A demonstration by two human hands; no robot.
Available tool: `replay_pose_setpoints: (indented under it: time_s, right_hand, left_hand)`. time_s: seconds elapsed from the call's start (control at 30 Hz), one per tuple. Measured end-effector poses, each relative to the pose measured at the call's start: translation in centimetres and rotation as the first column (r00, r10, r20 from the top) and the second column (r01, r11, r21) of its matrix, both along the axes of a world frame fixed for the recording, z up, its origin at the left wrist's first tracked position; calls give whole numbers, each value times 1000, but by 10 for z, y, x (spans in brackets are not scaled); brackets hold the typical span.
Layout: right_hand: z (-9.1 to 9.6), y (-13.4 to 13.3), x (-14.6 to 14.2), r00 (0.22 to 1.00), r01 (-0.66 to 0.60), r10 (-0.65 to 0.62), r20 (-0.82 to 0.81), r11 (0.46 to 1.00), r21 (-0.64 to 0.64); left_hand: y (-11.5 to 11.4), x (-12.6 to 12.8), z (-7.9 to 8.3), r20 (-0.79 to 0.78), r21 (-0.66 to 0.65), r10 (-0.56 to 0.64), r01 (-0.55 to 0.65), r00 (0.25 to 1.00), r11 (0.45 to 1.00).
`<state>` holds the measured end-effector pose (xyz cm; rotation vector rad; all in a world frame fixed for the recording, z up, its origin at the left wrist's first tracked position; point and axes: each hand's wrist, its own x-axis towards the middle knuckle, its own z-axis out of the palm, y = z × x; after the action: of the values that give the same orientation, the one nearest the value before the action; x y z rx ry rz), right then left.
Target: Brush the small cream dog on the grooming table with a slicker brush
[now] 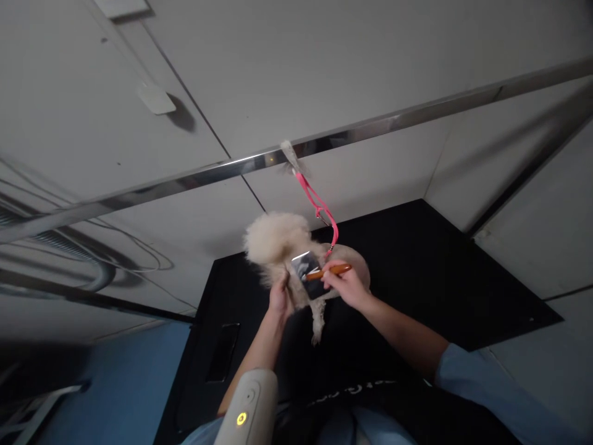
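Note:
A cream, fluffy-headed dog [278,238] is on the black table [393,266], its body clipped short behind the head. One foreleg [317,321] reaches down toward the tabletop. My right hand [347,285] is closed round the orange-brown handle of a slicker brush [306,272]. The brush's shiny flat head lies against the dog's chest and shoulder, hiding the coat beneath it. On the left, my left hand [280,296] grips the dog's fur low on the chest; its fingertips are partly hidden. A pink grooming loop [319,204] runs from the dog's neck up to a metal bar [250,164].
The bar crosses above the dog. A dark flat rectangular object [223,352] lies on the table's left side. In the foreground, a pale device with a lit yellow button [252,398] partly covers my left forearm. A ribbed hose [99,275] and cables hang by the wall.

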<state>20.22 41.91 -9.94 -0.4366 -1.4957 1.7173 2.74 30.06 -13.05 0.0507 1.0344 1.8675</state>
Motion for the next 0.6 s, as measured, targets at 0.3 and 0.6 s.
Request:
replay_pose_setpoints:
  time_s: [0.3, 0.6]
  right_hand:
    - [0, -8, -6, 998, -65, 65, 8, 998, -20]
    - [-1, -16, -13, 998, -56, 57, 7, 998, -34]
  left_hand:
    - [-6, -10, -6, 34, 28, -98, 97, 995, 995]
    - [-8, -12, 1, -14, 46, -63, 63, 998, 997]
